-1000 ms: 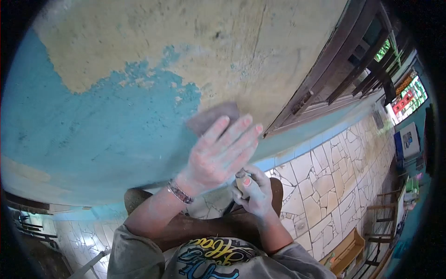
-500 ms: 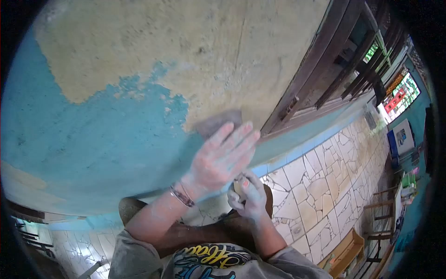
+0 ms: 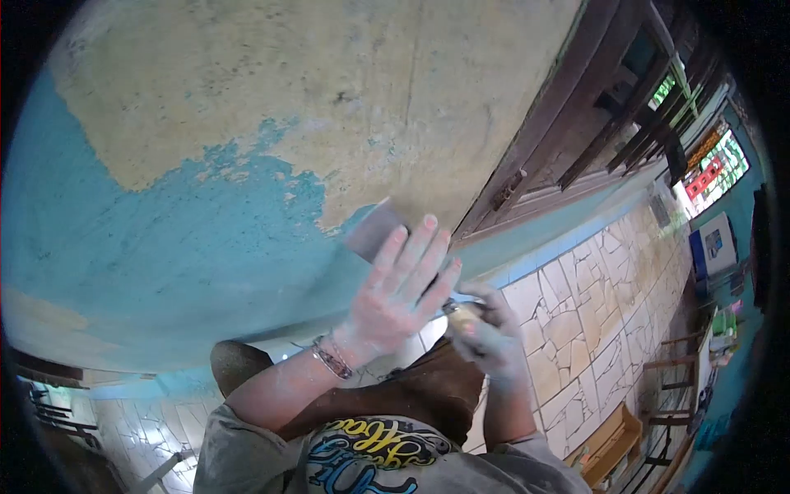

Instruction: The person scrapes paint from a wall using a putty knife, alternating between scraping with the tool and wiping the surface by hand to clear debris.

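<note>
My left hand (image 3: 391, 300), dusty and wearing a bracelet, lies with its fingers stretched out over a paint scraper. The grey blade (image 3: 377, 233) shows beyond the fingertips, close to the wall at the edge between blue paint and bare plaster. Lower right, my right hand (image 3: 494, 333) is closed around the scraper's pale handle (image 3: 466, 317) and slightly blurred. The middle of the scraper is hidden under my left hand. The wall has peeling blue paint (image 3: 206, 247) and a large beige patch (image 3: 329, 99).
A dark wooden shutter (image 3: 535, 165) is set in the wall at the upper right. Below me is a floor of broken stone tiles (image 3: 576, 305). A wooden box-like shelf (image 3: 605, 449) and a chair (image 3: 671, 362) stand at the right. My knee (image 3: 239, 366) is near the wall.
My right hand has moved right and up with the handle. The scraper's blade has turned and shifted slightly left and down, and the fingers of my left hand are spread wider.
</note>
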`<action>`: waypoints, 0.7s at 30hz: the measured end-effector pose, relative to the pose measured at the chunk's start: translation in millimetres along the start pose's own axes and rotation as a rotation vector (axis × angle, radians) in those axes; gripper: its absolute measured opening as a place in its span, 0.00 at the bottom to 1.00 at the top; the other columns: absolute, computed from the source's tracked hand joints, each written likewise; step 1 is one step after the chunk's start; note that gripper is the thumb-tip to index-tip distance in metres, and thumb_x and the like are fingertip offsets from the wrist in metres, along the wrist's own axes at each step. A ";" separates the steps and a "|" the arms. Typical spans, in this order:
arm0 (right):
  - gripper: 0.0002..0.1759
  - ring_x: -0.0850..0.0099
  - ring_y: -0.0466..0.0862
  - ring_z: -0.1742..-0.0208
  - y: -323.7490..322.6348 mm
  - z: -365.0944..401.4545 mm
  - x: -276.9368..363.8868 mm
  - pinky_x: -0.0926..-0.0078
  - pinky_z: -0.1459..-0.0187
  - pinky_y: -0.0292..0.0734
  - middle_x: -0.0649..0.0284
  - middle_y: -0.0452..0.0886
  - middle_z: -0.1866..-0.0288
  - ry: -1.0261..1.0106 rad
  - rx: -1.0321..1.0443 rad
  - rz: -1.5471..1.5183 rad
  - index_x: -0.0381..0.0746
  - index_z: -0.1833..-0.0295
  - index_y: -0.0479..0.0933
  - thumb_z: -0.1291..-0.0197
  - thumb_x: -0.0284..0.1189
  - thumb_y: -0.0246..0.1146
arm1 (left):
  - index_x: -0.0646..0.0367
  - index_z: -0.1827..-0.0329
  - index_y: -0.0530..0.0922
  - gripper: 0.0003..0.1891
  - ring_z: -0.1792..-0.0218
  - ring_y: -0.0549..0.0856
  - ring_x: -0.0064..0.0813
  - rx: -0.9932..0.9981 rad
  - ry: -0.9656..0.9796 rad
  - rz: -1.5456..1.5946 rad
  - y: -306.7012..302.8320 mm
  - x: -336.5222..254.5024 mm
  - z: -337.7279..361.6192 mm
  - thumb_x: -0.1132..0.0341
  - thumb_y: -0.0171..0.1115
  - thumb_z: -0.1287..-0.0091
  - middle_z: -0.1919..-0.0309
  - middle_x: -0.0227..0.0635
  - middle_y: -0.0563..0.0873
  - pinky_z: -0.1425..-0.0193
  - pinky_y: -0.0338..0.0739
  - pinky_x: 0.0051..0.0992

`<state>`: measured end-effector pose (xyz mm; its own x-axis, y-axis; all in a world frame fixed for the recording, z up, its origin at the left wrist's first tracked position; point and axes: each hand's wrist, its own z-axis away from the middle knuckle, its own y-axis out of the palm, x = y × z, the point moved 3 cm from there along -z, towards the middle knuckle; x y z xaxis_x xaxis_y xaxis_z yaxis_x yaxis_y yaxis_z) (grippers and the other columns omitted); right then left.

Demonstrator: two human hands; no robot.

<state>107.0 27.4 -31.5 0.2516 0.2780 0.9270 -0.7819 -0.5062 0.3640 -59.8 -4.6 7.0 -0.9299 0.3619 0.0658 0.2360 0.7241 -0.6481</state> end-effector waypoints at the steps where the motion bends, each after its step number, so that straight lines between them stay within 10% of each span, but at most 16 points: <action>1: 0.26 0.81 0.71 0.84 -9.9 3.2 17.2 0.86 0.85 0.61 0.55 0.81 0.67 -0.068 -0.038 0.008 0.33 0.41 0.70 0.44 0.30 0.66 | 0.55 0.53 0.81 0.13 0.38 0.77 0.50 -0.060 0.012 -0.026 5.3 -5.3 0.5 0.62 0.59 0.39 0.50 0.42 0.83 0.28 0.62 0.49; 5: 0.15 0.80 0.76 0.78 1.6 18.5 100.2 0.85 0.80 0.68 0.56 0.82 0.65 -0.371 -0.175 0.367 0.30 0.54 0.78 0.44 0.28 0.68 | 0.56 0.65 0.77 0.10 0.64 0.78 0.36 -0.290 -0.046 0.203 8.7 -8.8 -35.4 0.67 0.70 0.46 0.68 0.34 0.77 0.52 0.73 0.37; 10: 0.13 0.69 0.78 0.76 29.0 -6.2 168.4 0.72 0.73 0.74 0.54 0.81 0.70 -1.079 -0.066 0.622 0.33 0.64 0.77 0.42 0.33 0.68 | 0.57 0.63 0.75 0.09 0.64 0.76 0.35 -0.504 -0.177 0.196 -15.2 -11.4 -74.5 0.69 0.63 0.46 0.68 0.34 0.75 0.58 0.67 0.35; 12: 0.13 0.67 0.75 0.79 59.1 -37.3 167.3 0.68 0.74 0.71 0.54 0.79 0.73 -1.147 0.225 0.278 0.35 0.70 0.73 0.39 0.32 0.65 | 0.57 0.63 0.75 0.09 0.64 0.76 0.35 -0.502 -0.266 0.254 -18.4 -8.7 -77.3 0.69 0.63 0.45 0.68 0.35 0.75 0.58 0.67 0.34; 16: 0.17 0.69 0.68 0.83 89.7 -54.9 159.0 0.68 0.78 0.64 0.58 0.73 0.80 -0.805 0.669 -0.135 0.38 0.75 0.65 0.33 0.30 0.57 | 0.58 0.58 0.76 0.12 0.58 0.78 0.41 -0.553 -0.347 0.308 -14.5 -4.2 -66.0 0.72 0.63 0.46 0.63 0.38 0.76 0.54 0.68 0.38; 21: 0.15 0.74 0.64 0.86 102.3 -51.5 170.1 0.72 0.83 0.61 0.67 0.65 0.86 -0.910 0.386 -0.176 0.38 0.75 0.66 0.32 0.25 0.51 | 0.69 0.30 0.60 0.36 0.28 0.62 0.58 -0.489 -0.362 0.171 -15.0 -35.5 -22.7 0.71 0.66 0.39 0.29 0.65 0.59 0.28 0.59 0.45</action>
<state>40.4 65.0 158.7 0.8122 -0.2738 0.5151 -0.4938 -0.7927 0.3574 -23.9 -15.0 31.6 -0.8840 0.3364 -0.3247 0.4118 0.8891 -0.1998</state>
